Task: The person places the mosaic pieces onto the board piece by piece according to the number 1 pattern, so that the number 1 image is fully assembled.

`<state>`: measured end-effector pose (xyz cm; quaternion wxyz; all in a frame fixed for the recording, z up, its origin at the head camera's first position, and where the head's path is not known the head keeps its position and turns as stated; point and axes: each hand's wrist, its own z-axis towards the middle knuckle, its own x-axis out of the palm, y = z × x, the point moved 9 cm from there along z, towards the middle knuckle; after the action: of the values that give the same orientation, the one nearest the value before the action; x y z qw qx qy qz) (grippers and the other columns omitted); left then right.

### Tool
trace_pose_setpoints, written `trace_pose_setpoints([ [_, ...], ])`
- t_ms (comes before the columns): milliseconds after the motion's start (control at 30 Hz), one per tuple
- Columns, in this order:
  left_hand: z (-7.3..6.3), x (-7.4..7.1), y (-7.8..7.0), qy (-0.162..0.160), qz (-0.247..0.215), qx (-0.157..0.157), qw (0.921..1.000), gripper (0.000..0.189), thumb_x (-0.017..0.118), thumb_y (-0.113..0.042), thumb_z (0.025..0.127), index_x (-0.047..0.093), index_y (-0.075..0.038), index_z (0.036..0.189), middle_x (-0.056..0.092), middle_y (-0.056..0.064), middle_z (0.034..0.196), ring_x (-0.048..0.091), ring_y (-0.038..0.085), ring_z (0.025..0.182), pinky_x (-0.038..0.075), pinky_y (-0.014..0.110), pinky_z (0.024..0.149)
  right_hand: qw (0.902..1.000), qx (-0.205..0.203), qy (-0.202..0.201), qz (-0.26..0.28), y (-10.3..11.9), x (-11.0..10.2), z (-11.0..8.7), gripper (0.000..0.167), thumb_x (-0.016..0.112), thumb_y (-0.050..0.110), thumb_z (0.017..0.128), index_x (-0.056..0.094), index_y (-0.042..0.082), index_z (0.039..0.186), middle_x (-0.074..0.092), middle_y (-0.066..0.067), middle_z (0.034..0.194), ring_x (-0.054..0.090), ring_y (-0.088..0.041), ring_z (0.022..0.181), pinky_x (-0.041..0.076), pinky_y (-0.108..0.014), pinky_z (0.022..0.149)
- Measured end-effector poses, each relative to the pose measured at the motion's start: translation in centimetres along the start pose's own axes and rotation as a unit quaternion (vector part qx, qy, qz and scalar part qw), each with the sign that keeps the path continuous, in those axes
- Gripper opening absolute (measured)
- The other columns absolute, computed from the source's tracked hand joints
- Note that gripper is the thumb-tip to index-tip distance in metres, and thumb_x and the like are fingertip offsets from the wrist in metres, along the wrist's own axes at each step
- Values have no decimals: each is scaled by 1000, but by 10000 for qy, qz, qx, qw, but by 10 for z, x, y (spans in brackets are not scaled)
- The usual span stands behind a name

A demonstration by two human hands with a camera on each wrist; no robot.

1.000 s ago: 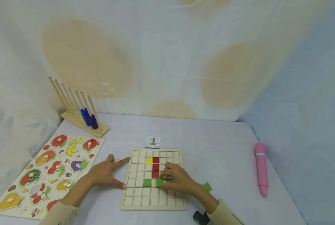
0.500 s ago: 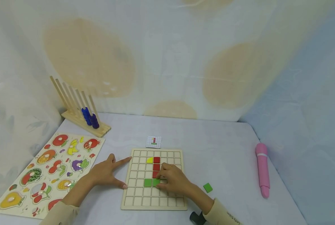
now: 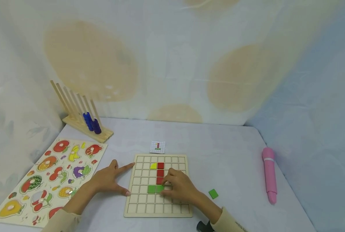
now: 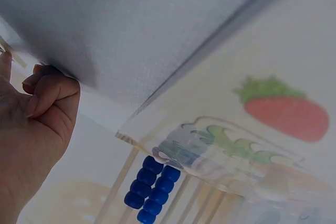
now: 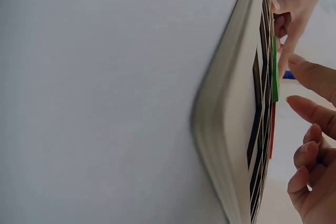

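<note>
A wooden grid board (image 3: 158,215) lies in the middle of the table. On it are a small yellow piece (image 3: 153,165), a column of red tiles (image 3: 160,173) and, below them, two green tiles (image 3: 151,189) side by side. My left hand (image 3: 106,178) rests at the board's left edge, index finger and thumb stretched apart against it, other fingers folded. My right hand (image 3: 179,187) hovers over the right-hand green tile. In the right wrist view its thumb (image 5: 315,80) and index finger stand apart, a small gap off the green tile.
Right of the board lies a loose green tile (image 3: 213,193), with a black object (image 3: 204,226) near my right sleeve. A small pattern card (image 3: 158,147) sits behind the board. Fruit puzzle (image 3: 46,164) and bead rack (image 3: 88,129) stand left; a pink marker-shaped thing (image 3: 269,175) lies right.
My right hand slid the second green tile left until it sat beside the first, below the red column; its fingers then came off it. My left hand has stayed at the board's edge.
</note>
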<state>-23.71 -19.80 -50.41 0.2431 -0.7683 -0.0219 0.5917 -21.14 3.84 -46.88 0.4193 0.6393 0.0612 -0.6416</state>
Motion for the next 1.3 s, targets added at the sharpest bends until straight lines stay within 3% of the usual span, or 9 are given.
trace_pose_setpoints([
  [200,0,0,-1,64,-10,-87,9999,112,80,-76,54,40,-37,151,39,9,102,45,19,69,36,32,56,9930,341,6,1131,-20,-5,-13,34,88,35,73,74,17,99,53,2,87,47,-8,77,40,-18,67],
  [300,-1,0,-2,76,-39,-100,9999,112,80,-75,54,41,-36,151,39,9,101,45,19,70,36,32,57,9881,567,34,1429,-30,-9,-21,40,88,36,72,73,16,103,50,0,86,45,-9,77,39,-19,67],
  [733,0,1,1,114,-106,-102,9998,113,80,-76,54,40,-36,152,39,9,101,44,19,69,36,33,57,9874,894,-19,1305,-62,-39,-53,51,90,32,69,72,11,111,51,-2,89,45,-14,81,38,-20,66],
  [1033,-1,1,-1,142,-148,-136,9997,113,80,-75,54,39,-35,152,40,9,101,44,18,68,38,32,57,9798,1179,-19,1614,-94,-55,-79,51,89,32,71,70,9,112,49,-7,86,41,-13,78,38,-23,66],
  [1300,-1,1,0,135,-167,-154,9996,113,80,-76,54,39,-36,152,39,9,100,44,18,69,37,32,57,9777,1384,-87,1576,-113,-65,-103,47,88,32,71,72,12,110,47,-3,84,39,-10,77,37,-23,65],
])
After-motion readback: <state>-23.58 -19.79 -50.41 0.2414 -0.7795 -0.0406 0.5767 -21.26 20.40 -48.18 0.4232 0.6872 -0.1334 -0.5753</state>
